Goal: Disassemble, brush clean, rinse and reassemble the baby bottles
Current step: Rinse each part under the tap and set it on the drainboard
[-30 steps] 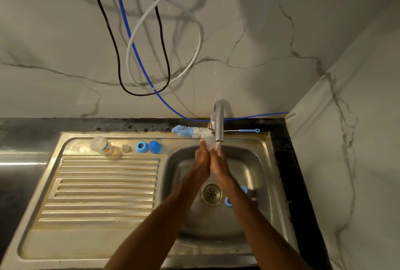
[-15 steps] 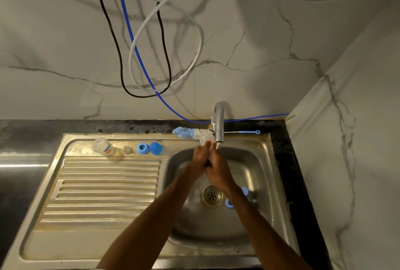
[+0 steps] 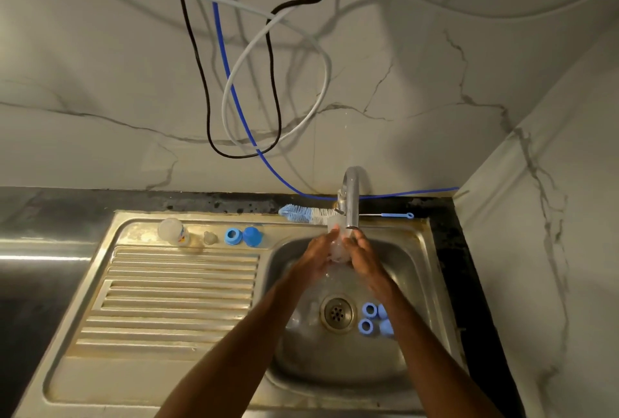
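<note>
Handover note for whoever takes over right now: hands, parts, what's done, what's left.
Left hand and right hand both hold the clear bottle under the tap.
Ledge: second bottle, teat, blue ring, blue cap; brush on the back rim.
Basin: loose blue parts beside the drain.
Done: bottles taken apart. Left: finish rinsing, reassemble; brushing unclear.

White marble-look wall panels with thin grey veins [image 3: 100, 82] rise behind a black speckled stone countertop [image 3: 67, 206] and meet a matching side wall [image 3: 552, 267] in the right corner. A stainless steel sink unit [image 3: 181, 300] is set into the counter, ribbed drainboard left, basin right (its rim looks stained yellow), with a curved chrome tap [image 3: 351, 190] at the back. A black cable [image 3: 196, 59], a blue cable [image 3: 234, 92] and a looping white cable [image 3: 330, 71] hang down the wall. The light is dim and warm
</note>
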Motion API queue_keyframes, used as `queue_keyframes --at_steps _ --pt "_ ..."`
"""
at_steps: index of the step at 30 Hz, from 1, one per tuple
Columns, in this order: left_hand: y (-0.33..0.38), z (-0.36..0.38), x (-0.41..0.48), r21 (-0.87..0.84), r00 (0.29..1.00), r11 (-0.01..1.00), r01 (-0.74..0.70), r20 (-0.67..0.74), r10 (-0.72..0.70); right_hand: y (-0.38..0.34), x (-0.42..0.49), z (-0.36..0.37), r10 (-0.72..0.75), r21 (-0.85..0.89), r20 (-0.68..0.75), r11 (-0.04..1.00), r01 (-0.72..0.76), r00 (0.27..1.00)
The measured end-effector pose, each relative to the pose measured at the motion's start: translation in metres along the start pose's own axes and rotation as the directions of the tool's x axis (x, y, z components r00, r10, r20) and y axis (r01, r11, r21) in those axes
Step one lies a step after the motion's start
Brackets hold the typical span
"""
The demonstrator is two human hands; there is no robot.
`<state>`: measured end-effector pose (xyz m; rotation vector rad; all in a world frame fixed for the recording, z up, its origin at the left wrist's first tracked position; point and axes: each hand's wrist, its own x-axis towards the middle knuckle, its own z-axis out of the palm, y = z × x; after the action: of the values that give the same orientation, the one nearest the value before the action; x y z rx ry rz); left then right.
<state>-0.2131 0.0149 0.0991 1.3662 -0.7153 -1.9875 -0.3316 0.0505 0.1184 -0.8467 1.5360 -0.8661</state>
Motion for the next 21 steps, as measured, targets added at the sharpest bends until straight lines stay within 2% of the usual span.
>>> queue_keyframes --at_steps 3,6,10,13,16,18,21 --pt "0.002 -0.007 -0.005 0.130 0.985 0.985 -0.114 0.145 0.094 0.006 0.004 -0.005 0.081 0.103 0.014 0.991 -0.082 0.997" --pt "-0.002 -0.017 -0.010 0.184 0.977 0.963 -0.196 0.114 0.177 0.008 -0.003 -0.009 0.109 0.126 -0.052 0.987 -0.101 0.993" --pt "-0.001 -0.018 -0.005 0.247 0.957 0.938 -0.242 0.217 0.190 0.007 -0.007 -0.006 0.019 -0.059 -0.112 0.998 -0.026 0.994" --pt "-0.004 -0.023 -0.008 0.361 0.956 0.889 -0.282 0.187 0.228 0.003 -0.015 -0.005 -0.107 -0.132 -0.133 0.987 0.089 0.985" --pt "-0.002 -0.023 -0.014 0.398 0.958 0.873 -0.283 0.154 0.241 -0.001 -0.021 -0.003 -0.189 -0.179 -0.165 0.971 0.159 0.968" --pt "-0.001 -0.023 -0.016 0.420 0.966 0.870 -0.259 0.098 0.240 -0.002 -0.023 0.001 -0.188 -0.213 -0.182 0.966 0.148 0.965" --pt "-0.005 -0.030 -0.015 0.559 0.966 0.790 -0.254 0.099 0.240 -0.002 -0.022 0.007 -0.109 -0.165 -0.236 0.984 0.071 0.966"
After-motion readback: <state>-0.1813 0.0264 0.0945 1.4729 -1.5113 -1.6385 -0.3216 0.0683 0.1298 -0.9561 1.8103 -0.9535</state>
